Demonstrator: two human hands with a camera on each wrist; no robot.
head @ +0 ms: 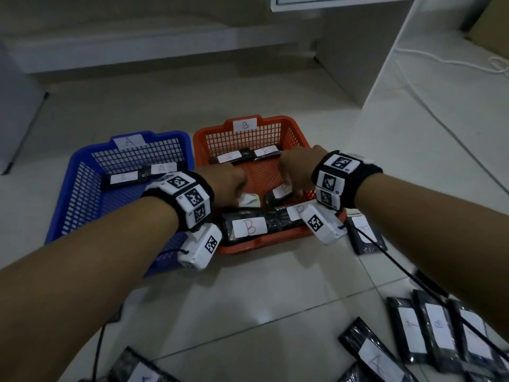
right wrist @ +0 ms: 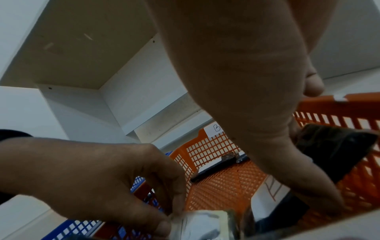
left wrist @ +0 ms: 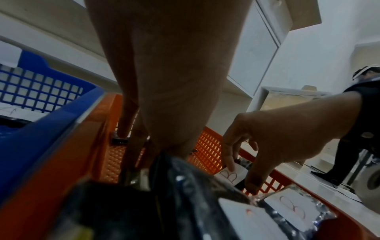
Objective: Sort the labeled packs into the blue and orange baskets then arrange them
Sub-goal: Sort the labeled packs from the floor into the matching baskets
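The orange basket (head: 296, 133), tagged B, holds two B packs (head: 242, 156) along its far wall and several dark packs at its near end, one with a large B label (head: 249, 228). Both hands are inside it. My left hand (head: 239, 196) pinches the edge of a pack showing a pale face (head: 250, 200), also seen as the pale pack (right wrist: 197, 225) in the right wrist view. My right hand (head: 292, 189) pinches a B-labelled pack (head: 281, 192), the same B pack (left wrist: 231, 176) seen from the left wrist. The blue basket (head: 82, 175), tagged A, holds two A packs (head: 137, 176).
Several loose labelled packs (head: 438, 332) lie on the tiled floor at bottom right, and more packs (head: 137, 373) at bottom left. One pack (head: 367, 238) lies just right of the orange basket. A white cabinet (head: 358, 64) stands behind. Another person (left wrist: 357, 116) stands farther off.
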